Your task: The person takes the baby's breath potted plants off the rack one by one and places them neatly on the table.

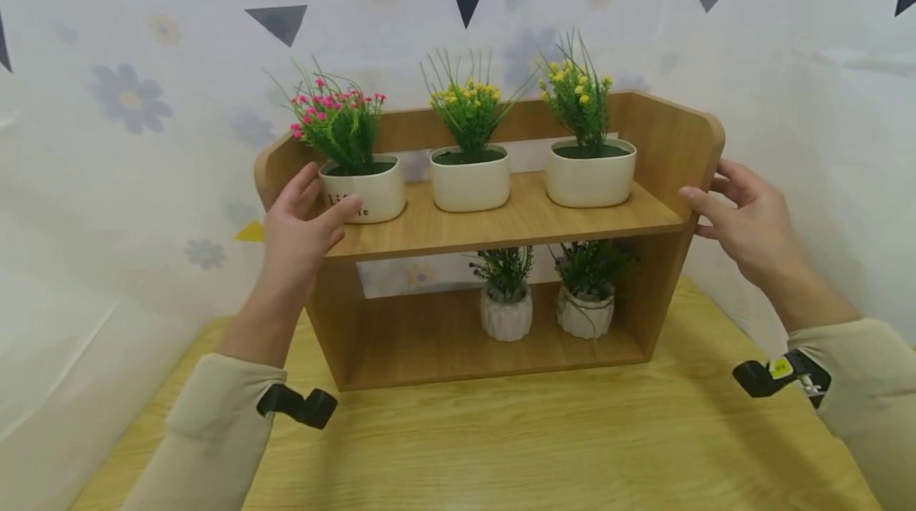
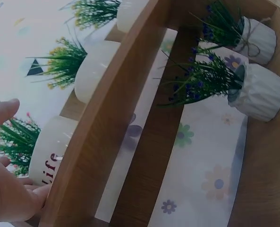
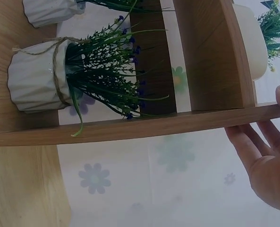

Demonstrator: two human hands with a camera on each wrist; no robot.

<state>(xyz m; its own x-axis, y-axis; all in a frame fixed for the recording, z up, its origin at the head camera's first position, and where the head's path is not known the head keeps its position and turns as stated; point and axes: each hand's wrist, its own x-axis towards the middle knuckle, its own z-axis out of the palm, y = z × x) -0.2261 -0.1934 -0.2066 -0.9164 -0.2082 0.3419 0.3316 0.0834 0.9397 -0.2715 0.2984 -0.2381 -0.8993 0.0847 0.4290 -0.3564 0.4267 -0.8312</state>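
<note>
On the wooden table, both loose, empty grips flank the shelf: left hand touching the pink-flowered pot, right hand outside.

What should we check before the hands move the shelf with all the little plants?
1. Left hand on the shelf left end: ok, touching, fingers relaxed.
2. Right hand gripping the right side: not ok, fingers straight at the edge.
3. Three top pots upright: ok.
4. Two lower pots upright: ok.
5. Shelf flat on the table: ok.
6. Room behind the shelf: cannot tell.
</note>
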